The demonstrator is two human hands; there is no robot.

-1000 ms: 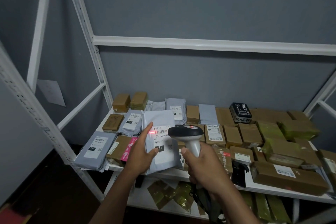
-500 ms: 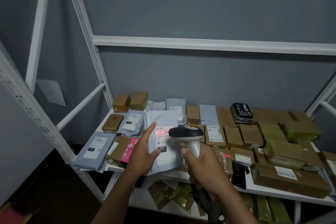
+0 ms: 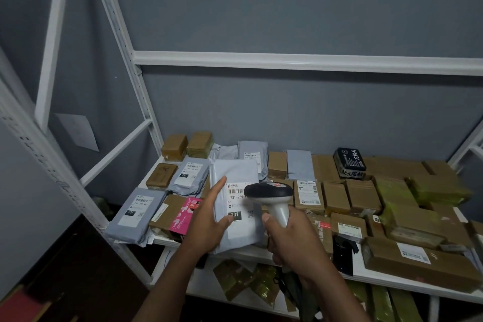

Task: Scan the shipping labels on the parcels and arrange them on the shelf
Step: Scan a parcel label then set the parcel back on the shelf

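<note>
The left hand point(image 3: 209, 219) grips a flat grey plastic mailer with a white shipping label point(image 3: 236, 201), thumb on its face, holding it tilted up over the front edge of the white metal shelf point(image 3: 386, 278). The right hand point(image 3: 292, 240) is wrapped round the handle of a grey-and-black handheld barcode scanner point(image 3: 271, 197), whose head sits just in front of the label. Brown cardboard boxes point(image 3: 363, 196) and more grey mailers point(image 3: 133, 214) cover the shelf behind, out to its left corner.

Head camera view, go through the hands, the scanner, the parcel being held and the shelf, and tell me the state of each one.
Left hand: holds the grey parcel, thumb on its label.
Right hand: grips the scanner's handle.
Scanner: head over the label, no red light visible.
Grey parcel: tilted up, label facing the camera.
Shelf: crowded with parcels lying flat.
</note>
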